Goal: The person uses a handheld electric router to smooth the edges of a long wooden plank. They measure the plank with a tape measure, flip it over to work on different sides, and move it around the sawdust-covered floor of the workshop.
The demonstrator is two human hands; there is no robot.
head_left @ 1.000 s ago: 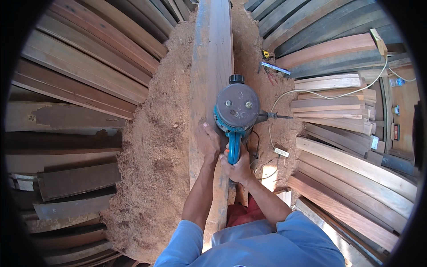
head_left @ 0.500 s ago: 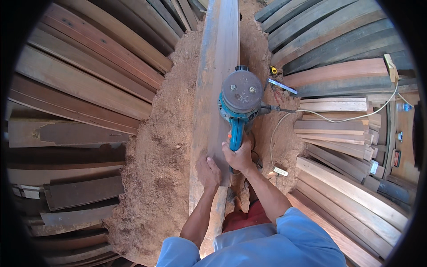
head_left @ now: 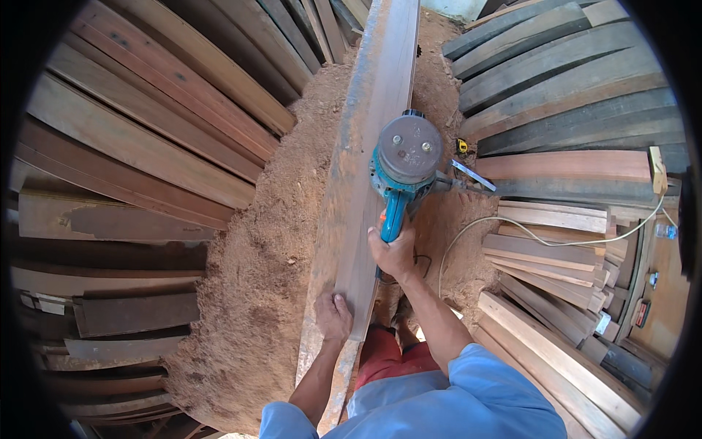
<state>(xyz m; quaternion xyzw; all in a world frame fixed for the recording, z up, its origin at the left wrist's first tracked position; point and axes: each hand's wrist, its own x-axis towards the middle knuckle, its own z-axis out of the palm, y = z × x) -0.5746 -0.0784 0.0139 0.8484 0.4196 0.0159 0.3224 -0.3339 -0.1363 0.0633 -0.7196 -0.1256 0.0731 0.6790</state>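
Power tool [head_left: 409, 150] just ahead of the right hand [head_left: 393, 252], wrapped round its handle [head_left: 395, 216], should ride flat on the board [head_left: 358, 282]; left hand [head_left: 333, 317], loosely open on that board, should press steadily behind.

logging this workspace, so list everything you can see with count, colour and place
power tool: 1, teal and dark, on the board
board: 1, brown, atop the beam
beam: 1, weathered brown, centre
planks: many, brown to grey, both sides
sawdust: one spread, tan, ground
tape measure: 1, yellow and black, right of the tool
strip: 1, blue-silver, below the tape measure
cord: 1, whitish, right
bottle: 1, clear-blue, far right
small items, far right: too small to identify
shirt: 1, blue, bottom
shorts: red, bottom
right hand: 1, bare, gripping the tool's handle
left hand: 1, bare, at the board's near end
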